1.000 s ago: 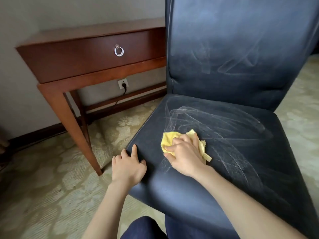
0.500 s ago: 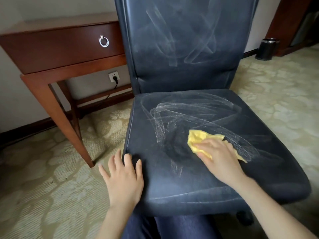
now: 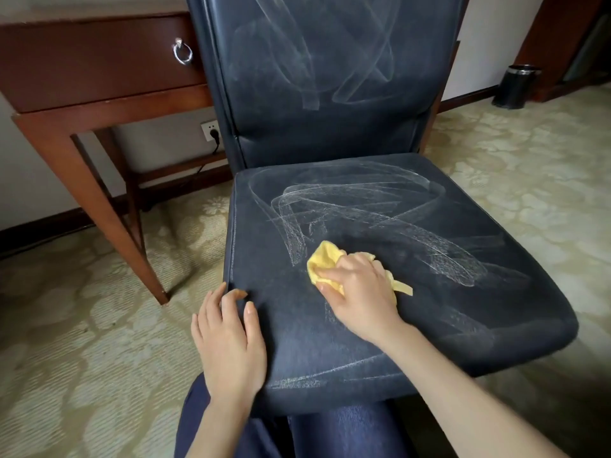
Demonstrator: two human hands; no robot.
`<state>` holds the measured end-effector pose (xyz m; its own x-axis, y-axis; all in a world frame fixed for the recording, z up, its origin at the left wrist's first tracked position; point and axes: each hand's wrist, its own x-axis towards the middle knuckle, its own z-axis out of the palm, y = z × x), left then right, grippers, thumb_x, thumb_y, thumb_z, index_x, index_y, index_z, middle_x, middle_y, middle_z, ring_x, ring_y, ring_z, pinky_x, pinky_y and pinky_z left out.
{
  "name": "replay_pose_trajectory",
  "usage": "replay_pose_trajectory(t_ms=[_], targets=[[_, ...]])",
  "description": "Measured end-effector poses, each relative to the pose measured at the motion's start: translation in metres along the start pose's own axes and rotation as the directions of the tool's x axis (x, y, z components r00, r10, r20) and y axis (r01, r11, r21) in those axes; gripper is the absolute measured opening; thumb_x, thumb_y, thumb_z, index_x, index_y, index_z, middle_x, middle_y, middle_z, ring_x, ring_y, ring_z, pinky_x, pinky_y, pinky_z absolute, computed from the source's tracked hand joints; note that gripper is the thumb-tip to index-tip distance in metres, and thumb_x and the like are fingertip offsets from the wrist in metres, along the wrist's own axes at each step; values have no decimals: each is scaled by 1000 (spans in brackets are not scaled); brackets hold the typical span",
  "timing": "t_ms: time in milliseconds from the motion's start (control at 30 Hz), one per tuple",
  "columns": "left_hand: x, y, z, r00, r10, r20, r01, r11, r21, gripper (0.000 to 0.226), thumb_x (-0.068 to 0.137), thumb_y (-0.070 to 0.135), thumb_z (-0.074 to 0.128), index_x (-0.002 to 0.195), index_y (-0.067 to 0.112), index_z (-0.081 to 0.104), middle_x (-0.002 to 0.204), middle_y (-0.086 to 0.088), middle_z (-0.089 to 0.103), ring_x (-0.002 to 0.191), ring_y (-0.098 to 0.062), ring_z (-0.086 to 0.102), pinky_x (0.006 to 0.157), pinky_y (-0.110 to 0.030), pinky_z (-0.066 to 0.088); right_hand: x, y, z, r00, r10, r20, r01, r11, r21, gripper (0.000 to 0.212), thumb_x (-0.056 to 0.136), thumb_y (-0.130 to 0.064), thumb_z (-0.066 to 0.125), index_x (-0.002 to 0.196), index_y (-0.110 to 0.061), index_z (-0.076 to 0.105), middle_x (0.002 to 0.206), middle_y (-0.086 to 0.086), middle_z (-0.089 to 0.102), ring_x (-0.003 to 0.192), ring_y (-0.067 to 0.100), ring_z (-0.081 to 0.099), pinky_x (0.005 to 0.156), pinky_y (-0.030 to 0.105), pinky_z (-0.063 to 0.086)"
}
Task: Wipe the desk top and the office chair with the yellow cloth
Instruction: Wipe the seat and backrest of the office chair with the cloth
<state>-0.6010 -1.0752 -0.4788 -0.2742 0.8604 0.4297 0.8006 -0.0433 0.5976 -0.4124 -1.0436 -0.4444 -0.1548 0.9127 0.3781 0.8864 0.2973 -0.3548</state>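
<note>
While wipe streaks already cross backrest and seat of the one office chair (image 3: 463, 325), the right grip (image 3: 360, 292) curls over the one yellow cloth (image 3: 325, 261), bunched mid-seat at frame centre, so chair work looks well along. The left grip (image 3: 231, 338) lies flat, empty, on the seat's lower-left corner; the one desk (image 3: 99, 104), upper left, shows too little top to judge.

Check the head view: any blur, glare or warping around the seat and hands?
Head view: soft, even light with no hard glare, and the pale streaks on the chair seat read clearly. Head view: right hand, yellow cloth and left hand look sharp, with no motion smear. Head view: wide-angle warp leans the desk at the left edge.
</note>
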Motion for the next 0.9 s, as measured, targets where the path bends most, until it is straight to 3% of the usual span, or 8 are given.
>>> replay_pose_trajectory(t_ms=[100, 200, 333, 433, 567, 667, 900], targets=[[3, -2, 2, 1000, 18, -22, -19, 1000, -16, 43, 91, 36, 30, 104, 8, 60, 120, -10, 58, 114, -30, 49, 100, -44, 33, -41, 10, -9, 993, -113, -37, 115, 992, 55, 30, 85, -39, 50, 101, -32, 74, 74, -19, 38, 80, 11, 47, 72, 32, 40], [1, -3, 4, 1000, 15, -25, -15, 1000, -11, 45, 91, 36, 29, 106, 8, 60, 118, -9, 59, 112, -29, 51, 98, -39, 33, -69, 35, -22, 991, -130, -38, 132, 990, 55, 30, 88, -39, 50, 108, -32, 71, 78, -18, 46, 82, 8, 43, 73, 30, 37], [-2, -5, 5, 999, 22, -28, -23, 1000, -21, 45, 91, 37, 29, 108, 8, 59, 119, -8, 59, 112, -28, 50, 98, -38, 34, -73, 87, -44, 994, 84, -69, -89, 994, -64, 23, 85, -29, 64, 106, -35, 72, 81, -13, 52, 88, 16, 45, 75, 31, 27], [-2, -6, 5, 999, 25, -43, -26, 999, -20, 45, 92, 37, 29, 108, 8, 59, 118, -8, 59, 111, -28, 49, 99, -39, 34, -52, 115, -54, 971, 221, -92, -232, 964, -130, 20, 87, -20, 68, 106, -26, 74, 85, -4, 56, 87, 22, 46, 79, 39, 34], [-5, -2, 5, 998, 20, -56, -22, 999, -33, 45, 91, 37, 29, 108, 8, 59, 117, -9, 59, 111, -28, 49, 98, -37, 32, -8, 116, -48, 929, 351, -114, -366, 915, -168, 24, 94, -25, 58, 114, -19, 70, 114, 8, 64, 100, 29, 48, 89, 40, 31], [-6, -1, 5, 997, 11, -71, -14, 999, -50, 43, 90, 34, 29, 108, 9, 59, 120, -7, 58, 112, -27, 49, 97, -34, 31, 25, 97, -33, 938, 341, -62, -347, 919, -190, 28, 96, -29, 53, 120, -21, 66, 124, 5, 60, 109, 29, 47, 93, 40, 30], [-3, -2, 5, 996, 2, -95, -9, 997, -73, 42, 89, 30, 30, 111, 9, 59, 119, -8, 59, 109, -27, 50, 96, -32, 31, 57, 11, 12, 985, 172, -9, -171, 975, -145, 28, 97, -33, 48, 114, -20, 67, 110, 7, 64, 98, 32, 55, 84, 38, 40]])
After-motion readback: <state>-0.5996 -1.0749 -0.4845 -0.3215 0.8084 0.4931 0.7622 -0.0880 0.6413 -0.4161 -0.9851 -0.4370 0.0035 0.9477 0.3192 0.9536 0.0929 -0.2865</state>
